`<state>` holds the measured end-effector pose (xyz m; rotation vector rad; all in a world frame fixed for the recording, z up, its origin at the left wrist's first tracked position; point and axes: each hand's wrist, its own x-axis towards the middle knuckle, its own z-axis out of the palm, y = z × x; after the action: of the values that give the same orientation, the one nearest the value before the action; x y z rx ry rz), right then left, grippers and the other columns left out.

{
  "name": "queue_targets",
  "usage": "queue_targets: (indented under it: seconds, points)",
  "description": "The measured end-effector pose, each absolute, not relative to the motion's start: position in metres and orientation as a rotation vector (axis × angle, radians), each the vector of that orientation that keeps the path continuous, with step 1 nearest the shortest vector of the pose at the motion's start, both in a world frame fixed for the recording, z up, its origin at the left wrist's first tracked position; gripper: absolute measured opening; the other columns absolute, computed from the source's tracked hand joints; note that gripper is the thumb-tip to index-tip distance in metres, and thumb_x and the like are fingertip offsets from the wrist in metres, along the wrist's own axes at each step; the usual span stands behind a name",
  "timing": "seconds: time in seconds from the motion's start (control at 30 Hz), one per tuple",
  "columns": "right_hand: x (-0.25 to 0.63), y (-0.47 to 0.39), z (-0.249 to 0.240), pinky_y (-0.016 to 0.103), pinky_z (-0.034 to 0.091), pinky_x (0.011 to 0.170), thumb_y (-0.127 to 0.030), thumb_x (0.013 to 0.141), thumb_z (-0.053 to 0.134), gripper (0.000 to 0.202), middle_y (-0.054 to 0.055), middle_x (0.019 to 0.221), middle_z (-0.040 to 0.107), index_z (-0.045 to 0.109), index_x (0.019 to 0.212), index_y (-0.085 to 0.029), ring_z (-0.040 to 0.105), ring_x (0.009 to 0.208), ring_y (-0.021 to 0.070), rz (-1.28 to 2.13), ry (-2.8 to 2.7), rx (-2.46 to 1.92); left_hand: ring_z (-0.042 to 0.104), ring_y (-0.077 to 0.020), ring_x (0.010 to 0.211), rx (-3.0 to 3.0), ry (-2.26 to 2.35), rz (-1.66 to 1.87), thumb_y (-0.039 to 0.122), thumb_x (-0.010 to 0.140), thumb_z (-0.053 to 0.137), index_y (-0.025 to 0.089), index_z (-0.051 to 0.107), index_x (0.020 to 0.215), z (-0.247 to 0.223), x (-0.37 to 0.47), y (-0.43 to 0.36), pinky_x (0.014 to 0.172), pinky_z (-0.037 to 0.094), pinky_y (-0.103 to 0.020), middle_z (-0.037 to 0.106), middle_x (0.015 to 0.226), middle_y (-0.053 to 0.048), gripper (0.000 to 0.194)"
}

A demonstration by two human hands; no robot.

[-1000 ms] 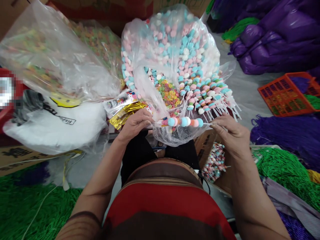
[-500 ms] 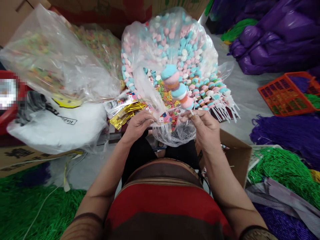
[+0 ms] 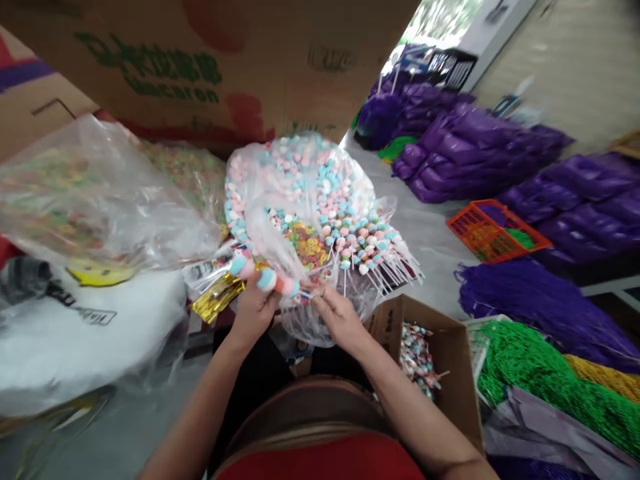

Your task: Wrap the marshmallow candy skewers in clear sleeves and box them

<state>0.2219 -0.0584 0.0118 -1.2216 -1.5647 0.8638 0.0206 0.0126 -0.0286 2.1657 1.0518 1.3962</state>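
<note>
Bag [image 3: 250,207] well filled, so plenty left, it seems; nearer and right of it, a box [image 3: 456,340]; along its right side, loaded skewers [image 3: 373,248], apparently done. Left hand [image 3: 254,312] half-curled, grip unclear; right hand [image 3: 341,315] pinching one skewer [image 3: 269,280] at the bag's near side.

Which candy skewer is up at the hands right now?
The candy skewer crossing in front of the left hand, its stick end at the right hand; the bunched skewers lie right of the ring candies.
</note>
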Motion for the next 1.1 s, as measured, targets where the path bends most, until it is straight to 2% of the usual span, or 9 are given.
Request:
queue_targets:
  seconds: [0.17,0.27,0.4,0.53,0.63,0.73,0.83,0.93,1.1]
  points:
    - [0.218,-0.061,0.013,0.044,0.041,0.113,-0.064,0.100,0.047,0.044,0.002,0.089,0.069,0.063,0.086,-0.025,0.065,0.093,0.0208,0.986,-1.574,-1.156,0.070,-0.0230,0.095,2.301,1.123,1.454,0.026,0.094,0.055,0.021,0.074,0.091,-0.031,0.027,0.013,0.087,0.058,-0.038,0.073,0.099,-0.007,0.020]
    - [0.216,-0.063,0.015,0.038,0.047,0.096,-0.069,0.096,0.051,0.049,0.000,0.081,0.061,0.063,0.083,-0.023,0.058,0.081,0.0178,1.115,-1.471,-1.117,0.070,-0.0189,0.091,2.309,1.039,1.460,0.023,0.093,0.060,0.022,0.075,0.089,-0.026,0.029,0.012,0.083,0.059,-0.032,0.073,0.097,-0.004,0.015]
    - [0.213,-0.064,0.012,0.030,0.043,0.080,-0.069,0.090,0.061,0.050,0.000,0.079,0.058,0.064,0.080,-0.021,0.050,0.077,0.0154,1.215,-1.230,-1.094,0.072,-0.0201,0.093,2.452,0.992,1.485,0.020,0.096,0.055,0.022,0.075,0.097,-0.027,0.028,0.010,0.080,0.059,-0.030,0.075,0.099,-0.007,0.020]
    - [0.211,-0.061,0.005,0.028,0.040,0.076,-0.067,0.086,0.069,0.048,-0.001,0.076,0.055,0.063,0.077,-0.020,0.047,0.074,0.0141,1.241,-1.066,-1.068,0.071,-0.0203,0.087,2.465,0.992,1.554,0.025,0.098,0.057,0.022,0.077,0.100,-0.034,0.028,0.008,0.076,0.056,-0.029,0.075,0.094,-0.007,0.021]
    - [0.215,-0.061,0.003,0.028,0.042,0.075,-0.068,0.083,0.071,0.047,-0.001,0.075,0.057,0.066,0.078,-0.021,0.049,0.073,0.0148,1.251,-1.009,-1.060,0.069,-0.0192,0.089,2.165,1.064,1.501,0.033,0.097,0.061,0.023,0.077,0.092,-0.035,0.027,0.008,0.079,0.055,-0.029,0.074,0.095,-0.005,0.019]
    - [0.229,-0.067,0.005,0.030,0.047,0.079,-0.069,0.081,0.072,0.046,0.000,0.077,0.064,0.069,0.080,-0.023,0.056,0.076,0.0169,1.187,-1.022,-1.101,0.064,-0.0158,0.080,1.669,1.081,1.411,0.047,0.092,0.068,0.021,0.073,0.081,-0.032,0.023,0.008,0.079,0.052,-0.029,0.070,0.084,-0.002,0.028]
    - [0.252,-0.076,0.010,0.040,0.049,0.099,-0.066,0.084,0.071,0.041,0.004,0.100,0.077,0.072,0.085,-0.025,0.067,0.101,0.0237,1.067,-1.096,-1.175,0.058,-0.0105,0.065,1.130,0.891,1.380,0.060,0.077,0.080,0.020,0.071,0.078,-0.029,0.020,0.008,0.065,0.050,-0.025,0.066,0.078,0.001,0.041]
    - [0.277,-0.084,0.015,0.050,0.045,0.111,-0.060,0.088,0.070,0.035,0.008,0.116,0.079,0.074,0.091,-0.025,0.068,0.120,0.0291,0.918,-1.202,-1.255,0.058,-0.0088,0.061,0.869,0.817,1.322,0.057,0.063,0.091,0.020,0.072,0.078,-0.026,0.018,0.008,0.061,0.051,-0.023,0.066,0.073,0.003,0.044]
    - [0.303,-0.092,0.018,0.058,0.039,0.119,-0.052,0.096,0.063,0.028,0.008,0.111,0.082,0.075,0.095,-0.027,0.070,0.124,0.0287,0.653,-1.427,-1.342,0.059,-0.0085,0.065,0.813,0.764,1.249,0.053,0.060,0.094,0.020,0.071,0.075,-0.022,0.017,0.003,0.062,0.053,-0.024,0.069,0.083,0.002,0.043]
